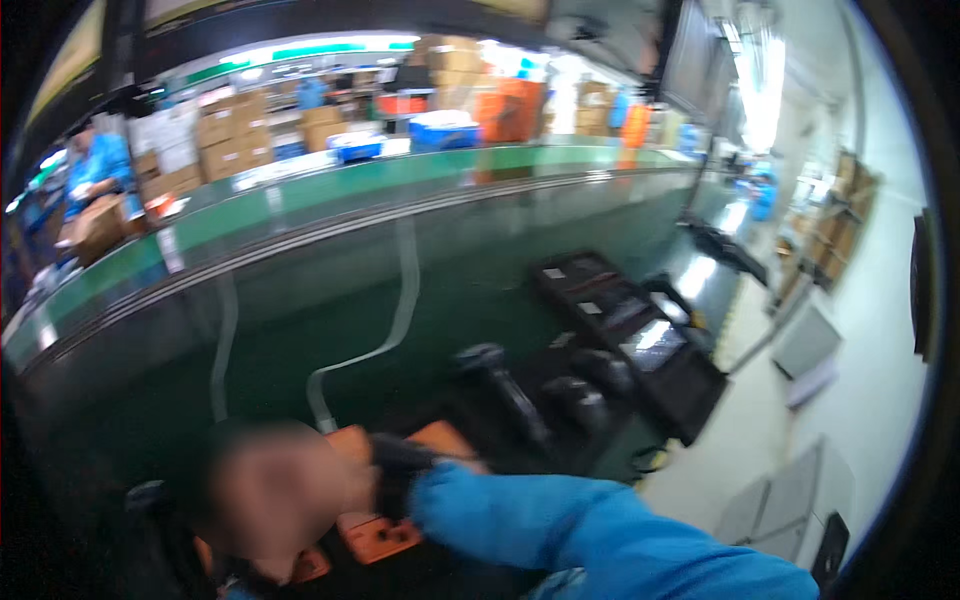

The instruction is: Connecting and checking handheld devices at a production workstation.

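Note:
From the lower right my blue-sleeved right arm reaches left, a black band (pixel 395 472) around its wrist. Beyond the band my right hand (pixel 290 485) is a smeared patch, so its fingers and anything in them stay hidden. Around it lie flat orange pieces shaped like phone cases: one with dark round spots (pixel 378 538) below the wrist, another orange piece (pixel 440 438) behind it. A white cable (pixel 385 345) runs down to the orange pieces. My left hand cannot be made out; a scrap of blue cloth (pixel 236 592) shows at the lower edge.
On the dark green bench (pixel 470 255), a black handheld scanner-like tool (pixel 505 390) lies right of the hand. Farther right is an open black case (pixel 640 330). Behind the bench runs a green ledge (pixel 330 185) with blue bins (pixel 445 132). A person in blue (pixel 100 165) is far left.

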`<state>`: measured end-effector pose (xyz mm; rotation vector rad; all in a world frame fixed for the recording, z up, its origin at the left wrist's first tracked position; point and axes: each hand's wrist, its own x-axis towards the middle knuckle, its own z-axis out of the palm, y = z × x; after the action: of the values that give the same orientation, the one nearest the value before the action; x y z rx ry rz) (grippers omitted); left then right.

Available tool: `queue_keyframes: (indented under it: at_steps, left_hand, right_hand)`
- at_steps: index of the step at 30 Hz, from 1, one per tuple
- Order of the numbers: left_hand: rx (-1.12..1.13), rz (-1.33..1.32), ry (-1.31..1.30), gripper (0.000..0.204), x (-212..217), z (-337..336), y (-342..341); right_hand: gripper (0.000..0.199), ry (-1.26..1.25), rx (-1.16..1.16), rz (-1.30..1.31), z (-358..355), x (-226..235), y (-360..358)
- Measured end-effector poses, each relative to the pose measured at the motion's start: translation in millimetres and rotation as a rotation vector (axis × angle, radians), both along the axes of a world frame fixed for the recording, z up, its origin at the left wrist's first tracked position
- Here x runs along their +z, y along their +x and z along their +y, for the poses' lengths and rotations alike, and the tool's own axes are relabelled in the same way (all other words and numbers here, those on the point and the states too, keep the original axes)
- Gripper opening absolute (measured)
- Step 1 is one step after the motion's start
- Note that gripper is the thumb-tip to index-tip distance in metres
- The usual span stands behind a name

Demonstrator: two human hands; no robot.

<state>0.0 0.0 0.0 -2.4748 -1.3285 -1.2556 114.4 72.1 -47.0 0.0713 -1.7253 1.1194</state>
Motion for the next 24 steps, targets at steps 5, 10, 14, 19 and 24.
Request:
queue_keyframes:
  at_steps: [5, 10, 14, 19, 24]
  left_hand:
    - [-0.004, -0.242, -0.084, 0.023, -81.6, -50.8, 100.5]
    - [-0.059, -0.292, -0.067, 0.022, -94.6, -40.0, 79.1]
    - [-0.036, -0.299, -0.078, 0.022, -97.5, -43.8, 89.2]
    - [-0.028, -0.301, -0.078, 0.022, -97.3, -43.8, 93.3]
    - [-0.023, -0.305, -0.08, 0.022, -101.2, -41.7, 93.9]
  right_hand:
    - [0.021, 0.104, -0.15, -0.472, -51.8, -52.0, 113.7]
    - [0.022, 0.246, -0.342, -0.544, -47.1, -69.7, 94.0]
    - [0.023, 0.268, -0.342, -0.545, -48.4, -74.8, 103.1]
    - [0.024, 0.26, -0.343, -0.579, -54.2, -61.7, 109.9]
    - [0.022, 0.275, -0.397, -0.478, -52.6, -70.4, 106.2]
